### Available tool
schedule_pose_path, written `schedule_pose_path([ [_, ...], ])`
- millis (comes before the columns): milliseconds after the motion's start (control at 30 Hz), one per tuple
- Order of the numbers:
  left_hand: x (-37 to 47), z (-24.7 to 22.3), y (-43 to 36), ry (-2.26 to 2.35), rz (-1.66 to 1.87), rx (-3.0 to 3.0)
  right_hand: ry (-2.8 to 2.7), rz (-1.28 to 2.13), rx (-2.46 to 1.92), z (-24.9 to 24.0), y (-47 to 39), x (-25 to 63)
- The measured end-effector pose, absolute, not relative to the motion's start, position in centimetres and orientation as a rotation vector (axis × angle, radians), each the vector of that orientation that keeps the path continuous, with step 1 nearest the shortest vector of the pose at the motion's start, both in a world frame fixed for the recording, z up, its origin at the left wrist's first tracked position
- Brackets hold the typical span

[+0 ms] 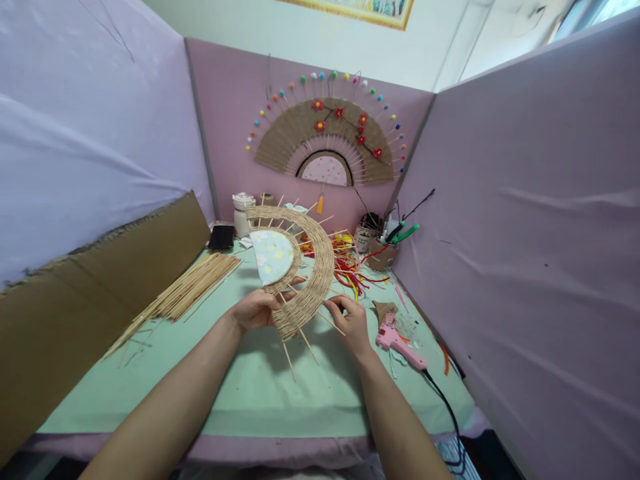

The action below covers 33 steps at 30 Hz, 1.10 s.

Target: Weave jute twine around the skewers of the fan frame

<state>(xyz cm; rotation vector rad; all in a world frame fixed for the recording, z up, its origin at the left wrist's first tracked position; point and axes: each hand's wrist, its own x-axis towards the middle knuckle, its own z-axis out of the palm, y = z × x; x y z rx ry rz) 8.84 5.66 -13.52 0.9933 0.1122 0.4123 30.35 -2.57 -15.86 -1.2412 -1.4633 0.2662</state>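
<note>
A half-round woven fan of tan twine on thin wooden sticks is held up above the table, tilted on its side. Its inner half-disc is covered in pale flowered cloth with a twine rim. My left hand grips the fan at its lower left, the thumb in front and some fingers behind the sticks. At the outer edge, my right hand is closed in a pinch beside the bare stick ends. Whether a loose twine end is between those fingertips is too small to tell.
Thin sticks lie in a pile beside a cardboard panel. A pink glue gun with a black cable lies right. Behind are a dark phone-like object, a white jar, coloured strands, a tool pot and a decorated wall fan.
</note>
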Motion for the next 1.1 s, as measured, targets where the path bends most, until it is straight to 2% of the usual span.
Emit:
schedule_pose_path([
  [533,7.6,-13.4,6.4,0.124,0.385,1.059,-1.464,0.263,-1.241,-16.1,-2.2,30.8],
  [800,4.2,-14.4,7.6,0.220,0.412,1.066,-1.415,0.133,-1.315,-16.2,-2.2,31.0],
  [1100,4.2,-13.9,6.7,0.317,0.401,1.111,-1.437,-0.080,-1.239,-16.1,-2.4,31.4],
])
